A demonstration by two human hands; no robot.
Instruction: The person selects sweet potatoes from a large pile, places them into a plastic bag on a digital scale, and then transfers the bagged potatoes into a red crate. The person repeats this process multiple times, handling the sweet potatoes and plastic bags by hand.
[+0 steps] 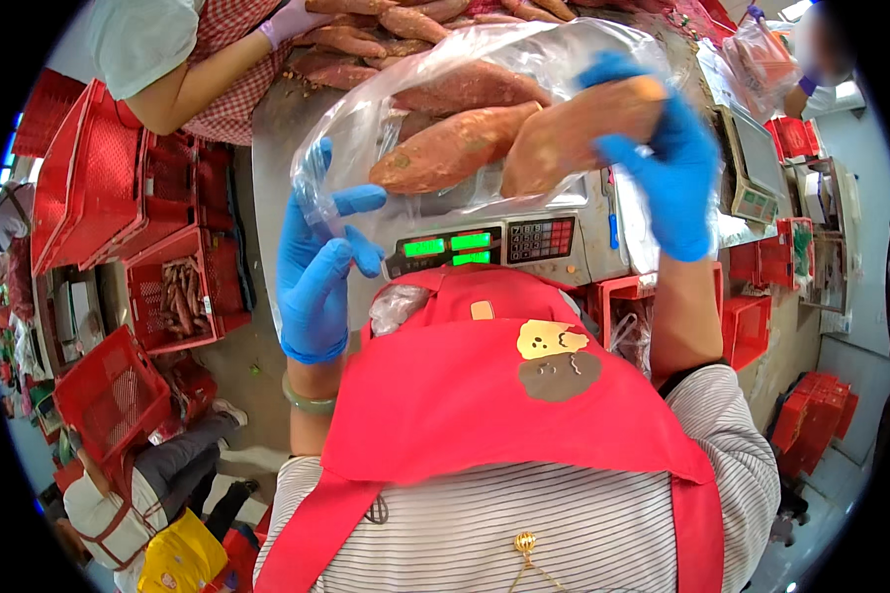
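My right hand [678,170], in a blue glove, grips a large sweet potato [575,133] at its upper right end; motion blurs both. The potato's lower end is at the mouth of a clear plastic bag [356,111]. My left hand [311,267], gloved in blue too, holds the bag's left edge, with film draped over its spread fingers. Inside the bag lie a sweet potato [452,148] and another sweet potato [482,87] behind it. The bag rests over a digital scale [445,248] with lit green displays and a keypad.
Loose sweet potatoes [415,22] are heaped at the table's far side, by a co-worker's gloved hand [293,22]. A second scale [753,178] stands at right. Red crates [93,185] stack at left; one crate [170,289] holds sweet potatoes. A blue-handled tool [612,222] lies beside my scale.
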